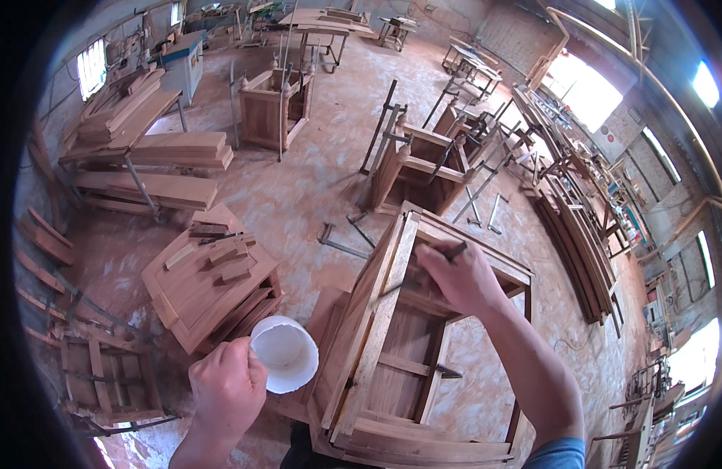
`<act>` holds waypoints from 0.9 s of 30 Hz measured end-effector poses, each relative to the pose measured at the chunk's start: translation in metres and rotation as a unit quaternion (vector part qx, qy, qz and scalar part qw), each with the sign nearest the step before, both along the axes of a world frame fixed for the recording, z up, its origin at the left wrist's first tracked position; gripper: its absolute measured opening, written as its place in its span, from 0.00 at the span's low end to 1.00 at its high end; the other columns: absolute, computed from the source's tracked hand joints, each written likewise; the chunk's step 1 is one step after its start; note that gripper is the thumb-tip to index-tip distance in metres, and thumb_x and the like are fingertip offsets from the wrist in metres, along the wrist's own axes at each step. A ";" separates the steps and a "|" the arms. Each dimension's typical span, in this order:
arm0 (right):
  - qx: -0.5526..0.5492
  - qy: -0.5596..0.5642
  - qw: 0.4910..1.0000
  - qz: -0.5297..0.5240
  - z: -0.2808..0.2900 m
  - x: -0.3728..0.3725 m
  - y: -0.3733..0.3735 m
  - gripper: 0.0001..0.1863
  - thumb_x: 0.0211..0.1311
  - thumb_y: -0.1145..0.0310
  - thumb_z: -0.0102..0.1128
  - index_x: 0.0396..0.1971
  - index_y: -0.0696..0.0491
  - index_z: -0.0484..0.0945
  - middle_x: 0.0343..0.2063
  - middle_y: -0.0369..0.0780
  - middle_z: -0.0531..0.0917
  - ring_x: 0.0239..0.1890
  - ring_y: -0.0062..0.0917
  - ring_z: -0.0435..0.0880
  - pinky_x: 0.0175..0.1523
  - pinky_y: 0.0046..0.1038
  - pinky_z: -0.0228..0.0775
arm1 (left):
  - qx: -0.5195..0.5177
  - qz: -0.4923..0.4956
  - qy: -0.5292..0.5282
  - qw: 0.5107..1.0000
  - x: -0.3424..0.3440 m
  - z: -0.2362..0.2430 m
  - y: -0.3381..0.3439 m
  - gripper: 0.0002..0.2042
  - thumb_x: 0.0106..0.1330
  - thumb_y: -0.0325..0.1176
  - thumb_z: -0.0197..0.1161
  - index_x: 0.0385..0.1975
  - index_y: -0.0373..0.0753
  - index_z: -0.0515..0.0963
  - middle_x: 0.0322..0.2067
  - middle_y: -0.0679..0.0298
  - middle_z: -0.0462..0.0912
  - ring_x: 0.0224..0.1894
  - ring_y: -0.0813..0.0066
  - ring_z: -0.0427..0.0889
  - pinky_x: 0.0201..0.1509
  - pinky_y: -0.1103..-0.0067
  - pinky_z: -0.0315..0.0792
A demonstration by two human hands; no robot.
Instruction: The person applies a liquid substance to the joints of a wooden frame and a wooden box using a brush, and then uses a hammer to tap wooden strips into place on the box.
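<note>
My left hand (226,384) is closed on the side of a white cup (285,356) with an uneven rim, its inside facing up. Fingers of my right hand (469,280) are wrapped round a thin dark stick (456,251). Its slim lower end reaches left to the edge of a wooden cabinet frame (391,273) that stands in front of me. Whether the stick ends in bristles I cannot tell. Along the frame's long rail runs a dark, wet-looking line. The cup is just left of this frame, and my right hand is over its open inside.
A wooden cabinet (204,281) with loose wood blocks on it stands to the left. Metal clamps (349,236) lie on the floor ahead. Beyond them is another clamped cabinet frame (427,168). Stacked boards (165,148) are at the far left, long planks (572,250) at the right.
</note>
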State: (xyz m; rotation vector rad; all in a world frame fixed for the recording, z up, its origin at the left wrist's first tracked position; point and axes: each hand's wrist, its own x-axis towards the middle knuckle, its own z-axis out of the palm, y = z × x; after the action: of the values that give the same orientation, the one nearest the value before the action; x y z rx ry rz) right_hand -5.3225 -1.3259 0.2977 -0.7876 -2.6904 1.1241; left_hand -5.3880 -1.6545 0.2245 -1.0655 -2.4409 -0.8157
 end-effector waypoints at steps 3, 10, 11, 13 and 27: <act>0.026 0.031 0.998 -0.052 -0.012 -0.032 0.031 0.21 0.66 0.55 0.55 0.28 0.60 0.80 0.17 0.48 0.80 0.23 0.39 0.81 0.35 0.36 0.72 | -0.009 0.005 -0.011 1.000 0.001 -0.004 -0.005 0.10 0.50 0.21 0.62 0.34 0.31 0.76 0.23 0.55 0.78 0.24 0.54 0.80 0.25 0.66 0.75; 0.180 0.128 0.973 -0.064 -0.040 -0.075 0.075 0.18 0.65 0.54 0.58 0.31 0.56 0.83 0.22 0.47 0.82 0.28 0.40 0.81 0.36 0.36 0.73 | -0.027 0.013 -0.030 0.999 0.002 -0.010 -0.016 0.11 0.50 0.21 0.62 0.34 0.31 0.75 0.23 0.53 0.78 0.25 0.52 0.81 0.27 0.65 0.76; 0.195 0.137 0.969 -0.059 -0.040 -0.075 0.074 0.18 0.64 0.55 0.58 0.31 0.56 0.83 0.25 0.51 0.83 0.32 0.48 0.83 0.38 0.40 0.74 | -0.028 0.015 -0.031 0.999 0.002 -0.010 -0.017 0.11 0.50 0.21 0.62 0.34 0.31 0.75 0.23 0.53 0.78 0.25 0.52 0.81 0.27 0.65 0.76; 0.239 0.157 0.957 -0.044 -0.038 -0.072 0.066 0.17 0.64 0.55 0.59 0.32 0.56 0.83 0.25 0.52 0.82 0.32 0.48 0.83 0.38 0.40 0.74 | -0.025 0.012 -0.023 0.999 0.001 -0.009 -0.018 0.11 0.50 0.21 0.62 0.34 0.31 0.75 0.23 0.53 0.78 0.25 0.52 0.81 0.27 0.65 0.75; -0.227 0.283 0.930 0.062 0.042 0.098 -0.090 0.18 0.70 0.63 0.51 0.25 0.61 0.78 0.18 0.43 0.79 0.16 0.22 0.77 0.20 0.20 0.65 | 0.006 -0.077 0.060 0.995 -0.001 0.026 -0.008 0.11 0.49 0.21 0.63 0.34 0.33 0.75 0.20 0.59 0.75 0.19 0.60 0.78 0.21 0.70 0.72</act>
State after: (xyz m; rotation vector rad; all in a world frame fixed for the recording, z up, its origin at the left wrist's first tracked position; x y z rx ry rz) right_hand -5.2249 -1.4156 0.3393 -0.2633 -2.0432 1.7223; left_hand -5.3893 -1.6622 0.2502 -1.2733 -2.2735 -0.7871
